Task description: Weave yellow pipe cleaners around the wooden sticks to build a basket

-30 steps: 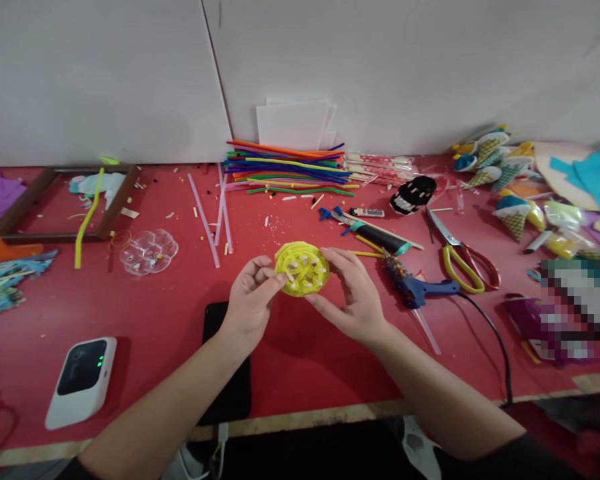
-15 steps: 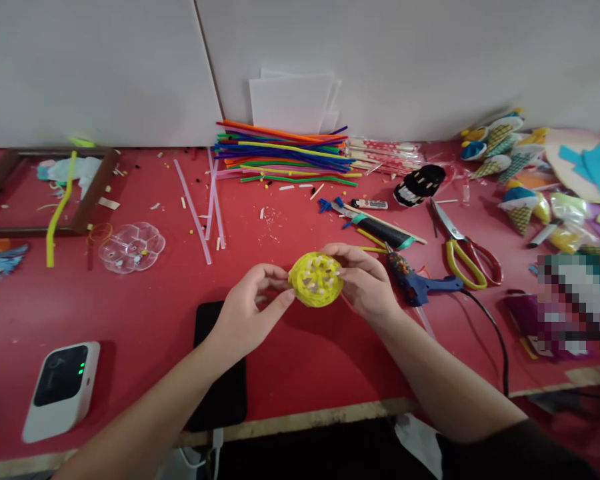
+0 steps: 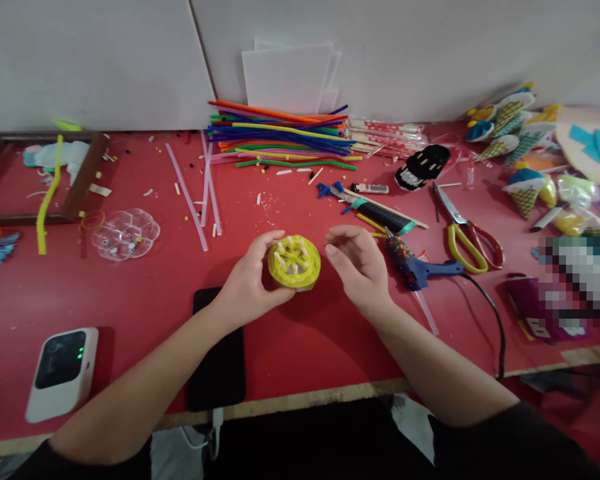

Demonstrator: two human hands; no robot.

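Note:
A small round yellow piece (image 3: 280, 275), which looks wound from pipe cleaner, has several pale wooden pegs standing up from its top. My left hand (image 3: 247, 283) grips its left side, with the thumb along the front and the fingers behind. Just right of the piece, apart from it, is my right hand (image 3: 363, 273). Its fingers are loosely curled, and I see nothing held in them. A blue glue gun (image 3: 420, 270) lies to the right of that hand, near long-nosed pliers (image 3: 380, 217) with a black and green grip. Beneath my left wrist rests a black phone (image 3: 217, 373).
Coloured pipe cleaners (image 3: 285, 137) lie piled by the wall. Scissors (image 3: 463, 233) and a black pegged piece (image 3: 423, 167) sit at right. At left are a clear flower-shaped tray (image 3: 125, 235), a brown frame (image 3: 87, 177) and a white device (image 3: 63, 373). A cord runs from the glue gun.
My right hand has come off the yellow piece. My left hand has moved it slightly left and tilted it, so its pegs point more upward. The camera view has shifted a little.

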